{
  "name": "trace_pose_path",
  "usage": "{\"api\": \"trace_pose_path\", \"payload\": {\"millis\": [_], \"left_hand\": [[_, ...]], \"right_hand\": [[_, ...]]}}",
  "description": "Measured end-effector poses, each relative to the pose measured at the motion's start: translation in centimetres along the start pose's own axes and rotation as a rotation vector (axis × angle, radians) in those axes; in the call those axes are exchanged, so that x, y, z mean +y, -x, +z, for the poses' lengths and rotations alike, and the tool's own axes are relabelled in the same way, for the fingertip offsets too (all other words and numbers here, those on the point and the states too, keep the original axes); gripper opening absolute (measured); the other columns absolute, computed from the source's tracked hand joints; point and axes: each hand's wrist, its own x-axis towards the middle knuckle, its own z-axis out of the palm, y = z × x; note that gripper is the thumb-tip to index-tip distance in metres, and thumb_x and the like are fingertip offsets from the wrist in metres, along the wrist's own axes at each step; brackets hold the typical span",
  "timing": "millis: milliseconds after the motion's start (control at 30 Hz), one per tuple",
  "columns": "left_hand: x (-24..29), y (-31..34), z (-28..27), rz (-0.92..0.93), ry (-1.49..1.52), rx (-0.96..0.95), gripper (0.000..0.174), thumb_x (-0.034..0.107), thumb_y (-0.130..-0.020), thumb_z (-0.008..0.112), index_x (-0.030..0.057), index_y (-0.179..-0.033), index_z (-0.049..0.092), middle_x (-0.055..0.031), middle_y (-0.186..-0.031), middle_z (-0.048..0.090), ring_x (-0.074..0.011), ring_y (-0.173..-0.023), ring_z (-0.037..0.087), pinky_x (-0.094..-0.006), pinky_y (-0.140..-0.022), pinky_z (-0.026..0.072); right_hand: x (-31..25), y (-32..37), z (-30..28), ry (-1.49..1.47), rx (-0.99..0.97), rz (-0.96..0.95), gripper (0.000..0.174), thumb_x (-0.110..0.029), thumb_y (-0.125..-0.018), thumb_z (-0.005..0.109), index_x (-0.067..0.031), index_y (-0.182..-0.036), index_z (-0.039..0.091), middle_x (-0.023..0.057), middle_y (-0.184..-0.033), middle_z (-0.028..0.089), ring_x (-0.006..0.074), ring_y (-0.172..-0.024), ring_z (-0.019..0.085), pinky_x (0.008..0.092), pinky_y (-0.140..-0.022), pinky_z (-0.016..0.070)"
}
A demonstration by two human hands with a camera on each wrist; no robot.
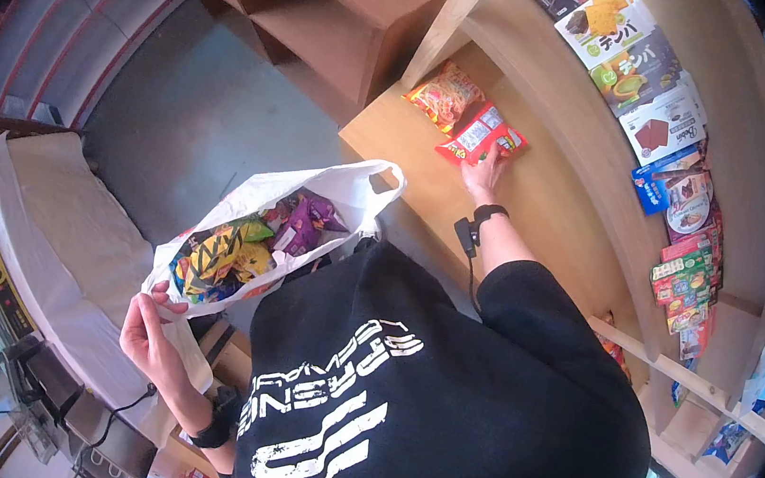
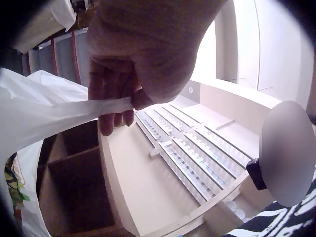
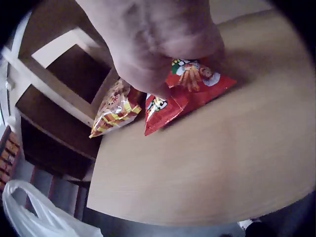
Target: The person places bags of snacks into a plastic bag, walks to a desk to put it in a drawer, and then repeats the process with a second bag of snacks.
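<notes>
Left hand (image 1: 146,334): I clench one handle of the white plastic bag (image 1: 292,199) between thumb and curled fingers, at the near left.
Bag: it hangs open in front of my chest. Its mouth faces up and it is loaded with coloured snack packets (image 1: 228,253).
Free handle (image 1: 388,180): nothing holds it. It sags toward the shelf edge.
Right hand (image 1: 484,177): I reach to the far right and my fingers lie on the near end of the red snack packet (image 1: 481,136). I cannot tell whether they pinch it or only press on it.
Red snack packet: it lies flat on the wooden shelf (image 1: 546,230), near the shelf's left end.
Orange snack packet (image 1: 445,94): it lies just beyond the red one, and their edges touch or overlap.
Fault 1: the bag is carried by one handle only. In my judgement a tilt could let the mouth slump and spill packets.
Fault 2: a shallow hold on glossy film may slip, and the red packet would drop onto the shelf or past its edge.
Fault 3: dragging the red packet could pull the orange one along, because they touch.
</notes>
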Motion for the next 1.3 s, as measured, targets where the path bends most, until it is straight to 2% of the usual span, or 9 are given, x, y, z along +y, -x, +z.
{"api": "trace_pose_path", "payload": {"millis": [100,333,567,633,767,933,1100,1167,1300], "left_hand": [[-0.1,-0.2,0.1,-0.019,-0.001,-0.005,0.031,0.019,-0.097,0.046,-0.0042,-0.084,0.062,-0.0148,-0.091,0.066,-0.0109,-0.064,0.06,-0.0231,-0.066,0.0437],[-0.7,-0.4,0.3,-0.033,-0.011,0.013,0.031,0.019,-0.097,0.047,-0.0036,-0.083,0.062,-0.0143,-0.09,0.066,-0.0101,-0.063,0.059,-0.0213,-0.061,0.0394],[-0.3,1.0,0.0,-0.063,-0.115,0.054,0.031,0.019,-0.098,0.046,-0.0029,-0.082,0.062,-0.0145,-0.09,0.067,-0.0112,-0.071,0.06,-0.0233,-0.065,0.0394],[-0.4,1.8,-0.3,-0.111,-0.121,0.101,0.032,0.02,-0.098,0.045,-0.0023,-0.081,0.061,-0.0137,-0.084,0.067,-0.013,-0.079,0.059,-0.0264,-0.073,0.0414],[-1.2,3.2,-0.7,-0.088,-0.106,0.146,0.03,0.022,-0.097,0.048,-0.0027,-0.086,0.062,-0.0165,-0.092,0.066,-0.0129,-0.067,0.061,-0.0244,-0.066,0.0453],[0.0,4.2,0.4,-0.172,-0.107,0.194,0.033,0.02,-0.099,0.043,-0.0015,-0.077,0.058,-0.0115,-0.07,0.064,-0.0155,-0.087,0.058,-0.0322,-0.087,0.0408],[0.5,4.0,1.7,-0.175,-0.143,0.197,0.033,0.02,-0.099,0.043,-0.0014,-0.077,0.057,-0.0124,-0.071,0.065,-0.0146,-0.083,0.058,-0.0319,-0.085,0.0415],[0.7,3.8,2.0,-0.195,-0.119,0.188,0.033,0.02,-0.099,0.043,-0.0016,-0.077,0.057,-0.0129,-0.073,0.065,-0.0145,-0.08,0.059,-0.0318,-0.084,0.0422],[1.0,3.7,2.1,-0.206,-0.151,0.16,0.033,0.02,-0.098,0.044,-0.0018,-0.078,0.057,-0.0134,-0.075,0.065,-0.0141,-0.076,0.06,-0.0311,-0.083,0.0431]], "right_hand": [[-5.4,1.7,-4.5,0.158,-0.012,-0.094,0.087,-0.023,-0.072,0.071,-0.0193,-0.144,0.022,0.0263,-0.145,0.018,0.0445,-0.13,0.026,0.0522,-0.102,0.0315],[-9.0,2.4,-0.9,0.092,-0.131,-0.69,0.082,-0.024,-0.074,0.069,-0.024,-0.144,0.026,0.0194,-0.15,0.01,0.0435,-0.135,0.02,0.0535,-0.105,0.0284],[-10.9,-0.6,1.0,0.435,-0.306,-0.537,0.08,-0.028,-0.073,0.068,-0.0219,-0.143,0.03,0.0168,-0.151,0.009,0.0495,-0.135,0.006,0.0566,-0.108,0.0236],[-9.9,-2.8,2.2,0.468,-0.124,-0.543,0.076,-0.03,-0.072,0.068,-0.0185,-0.14,0.037,0.0151,-0.151,0.011,0.0489,-0.136,0.005,0.058,-0.107,0.0245],[-11.1,-5.7,0.2,0.306,-0.247,-0.282,0.069,-0.027,-0.072,0.065,-0.014,-0.136,0.042,0.0143,-0.151,0.012,0.0418,-0.138,0.006,0.052,-0.114,0.0045],[-10.0,-11.2,1.7,0.457,-0.113,-0.458,0.07,-0.023,-0.072,0.062,-0.0092,-0.137,0.039,0.015,-0.149,0.018,0.0386,-0.138,0.013,0.0475,-0.114,0.0084],[-10.6,-13.6,1.9,0.412,-0.041,-0.488,0.071,-0.023,-0.073,0.062,-0.0089,-0.138,0.036,0.0155,-0.146,0.026,0.0345,-0.137,0.018,0.0459,-0.114,0.0098],[-10.5,-14.1,2.3,0.3,-0.058,-0.529,0.057,-0.026,-0.074,0.063,-0.0041,-0.125,0.052,0.0222,-0.147,0.021,0.0435,-0.135,0.017,0.0482,-0.114,0.0109],[-10.8,-14.1,1.9,0.233,-0.133,-0.462,0.054,-0.026,-0.073,0.064,-0.0066,-0.123,0.054,0.0215,-0.145,0.024,0.0426,-0.133,0.021,0.0485,-0.113,0.0128]]}}
